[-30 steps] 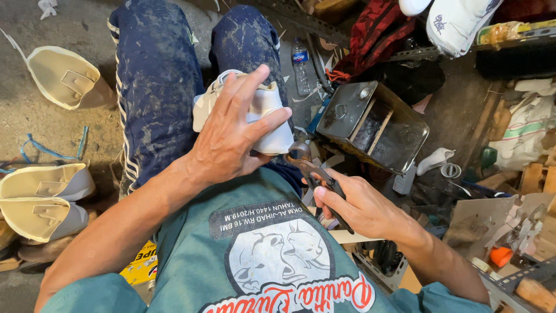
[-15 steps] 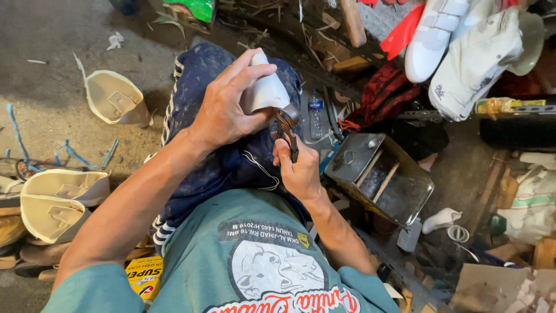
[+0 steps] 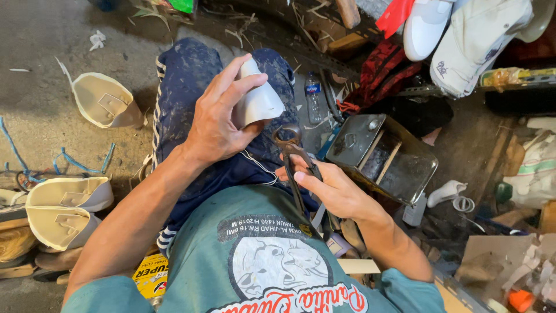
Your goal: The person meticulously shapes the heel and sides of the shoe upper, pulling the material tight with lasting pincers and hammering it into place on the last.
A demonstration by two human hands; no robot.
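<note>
Left hand [image 3: 215, 124] grips smooth white shoe [image 3: 258, 103]; right hand [image 3: 336, 188], rusty pincers [image 3: 294, 157].

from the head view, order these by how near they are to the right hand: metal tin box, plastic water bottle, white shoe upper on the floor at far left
Measured from the right hand, which holds the pincers:
1. Metal tin box, just to its right, on the floor.
2. Plastic water bottle, above it in the picture, lying beyond the knee.
3. White shoe upper, far across on the left, past the left hand.
</note>
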